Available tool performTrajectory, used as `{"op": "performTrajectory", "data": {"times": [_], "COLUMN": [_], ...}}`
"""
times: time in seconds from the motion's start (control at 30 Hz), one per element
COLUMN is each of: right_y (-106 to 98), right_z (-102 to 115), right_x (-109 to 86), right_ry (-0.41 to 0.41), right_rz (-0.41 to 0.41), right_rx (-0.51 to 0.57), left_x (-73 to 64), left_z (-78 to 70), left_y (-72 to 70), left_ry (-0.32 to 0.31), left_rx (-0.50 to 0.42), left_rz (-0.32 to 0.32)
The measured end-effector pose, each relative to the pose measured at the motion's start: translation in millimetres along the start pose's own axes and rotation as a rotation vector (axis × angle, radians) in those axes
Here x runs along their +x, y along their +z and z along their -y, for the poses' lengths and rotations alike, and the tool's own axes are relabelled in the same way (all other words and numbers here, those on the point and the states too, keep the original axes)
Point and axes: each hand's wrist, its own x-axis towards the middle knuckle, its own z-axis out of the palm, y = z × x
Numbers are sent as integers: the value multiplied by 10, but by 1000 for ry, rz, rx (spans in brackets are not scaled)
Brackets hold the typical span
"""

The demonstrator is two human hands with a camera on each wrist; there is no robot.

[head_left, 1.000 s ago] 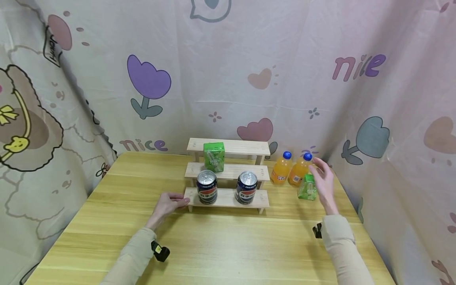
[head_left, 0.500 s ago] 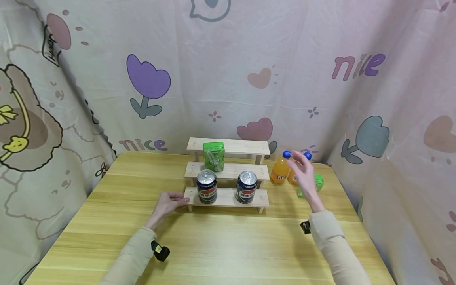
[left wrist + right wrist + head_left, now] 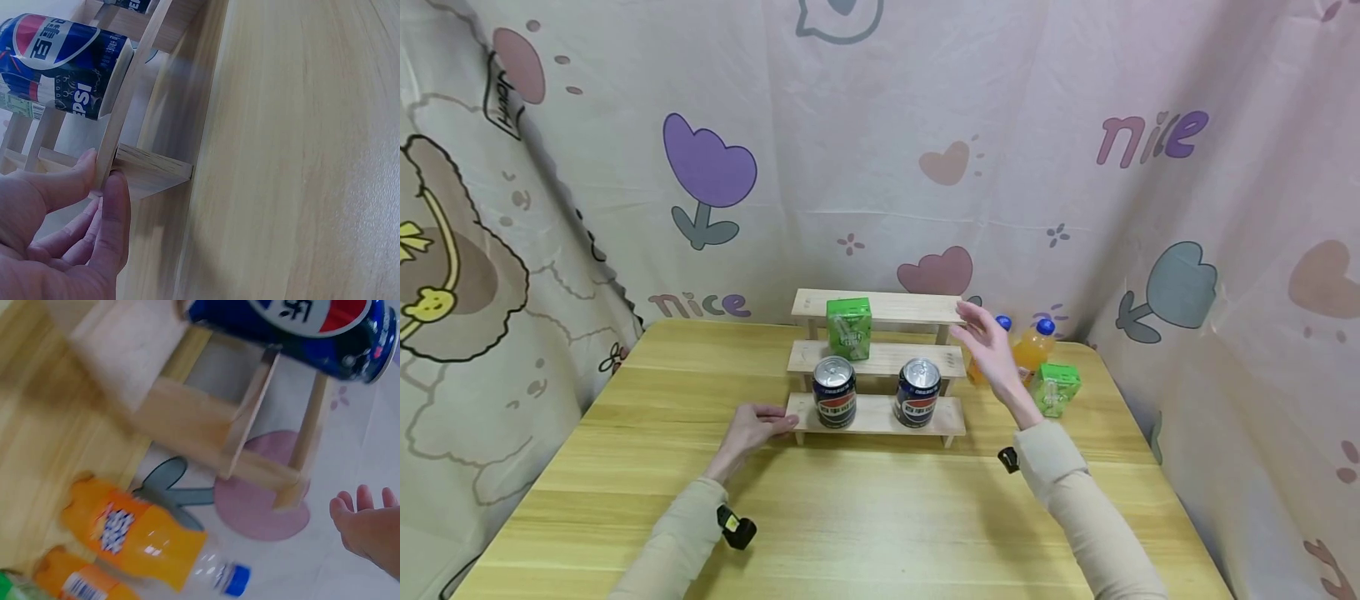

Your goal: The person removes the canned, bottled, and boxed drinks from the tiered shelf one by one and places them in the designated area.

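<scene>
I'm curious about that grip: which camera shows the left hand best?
Left wrist view: the left hand pinches the shelf up close. The head view shows that hand smaller; the right wrist view lacks it.

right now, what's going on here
A person's left hand pinches the bottom tier of a wooden rack at its left end, while the right hand, holding nothing, hovers near the top tier. Two Pepsi cans stand on the bottom tier and a green carton on the middle tier. Two orange bottles and a second carton stand on the table to the right.
</scene>
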Motion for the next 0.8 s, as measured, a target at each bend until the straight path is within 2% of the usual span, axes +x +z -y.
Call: {"op": "performTrajectory", "data": {"times": [0.27, 0.63, 0.8], "right_y": [216, 445, 544], "right_z": [162, 315, 356], "right_x": [139, 344, 430], "right_ry": [-6, 30, 88], "right_rz": [101, 215, 279], "right_rx": [-24, 11, 25], "left_x": [-10, -6, -4], "left_z": [-14, -15, -13], "left_y": [-3, -5, -8], "left_ry": [-10, -16, -9], "left_rx": [33, 33, 25], "left_rz": [-4, -11, -5]}}
